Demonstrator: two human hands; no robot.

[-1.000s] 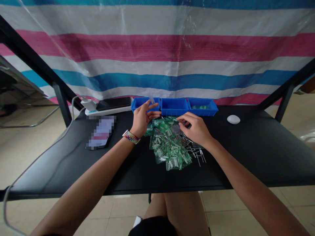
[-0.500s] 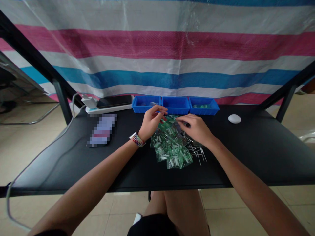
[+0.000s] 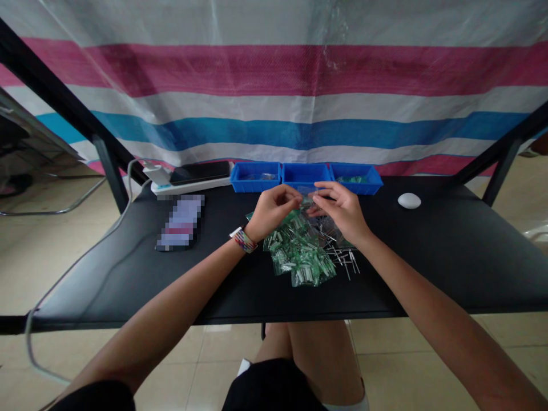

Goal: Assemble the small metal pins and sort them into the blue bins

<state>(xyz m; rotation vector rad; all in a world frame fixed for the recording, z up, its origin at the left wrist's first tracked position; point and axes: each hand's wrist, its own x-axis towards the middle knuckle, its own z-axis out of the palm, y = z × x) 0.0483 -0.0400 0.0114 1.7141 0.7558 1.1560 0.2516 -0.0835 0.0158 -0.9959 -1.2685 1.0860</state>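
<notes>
A heap of small clear bags with green parts (image 3: 299, 254) lies at the middle of the black table (image 3: 449, 257). Loose metal pins (image 3: 345, 260) are scattered to its right. My left hand (image 3: 272, 211) and my right hand (image 3: 340, 211) meet above the far end of the heap. Both pinch one small clear bag (image 3: 307, 201) between their fingertips, a little above the table. A beaded band sits on my left wrist.
Three blue bins (image 3: 305, 176) stand in a row at the table's back edge. A power strip with a phone on it (image 3: 192, 177) lies at the back left, a blurred card (image 3: 180, 222) nearer me. A white puck (image 3: 409, 200) sits at the right.
My left hand came back from the left blue bin to the heap. Both hands have joined and lifted a small bag off the pile.
</notes>
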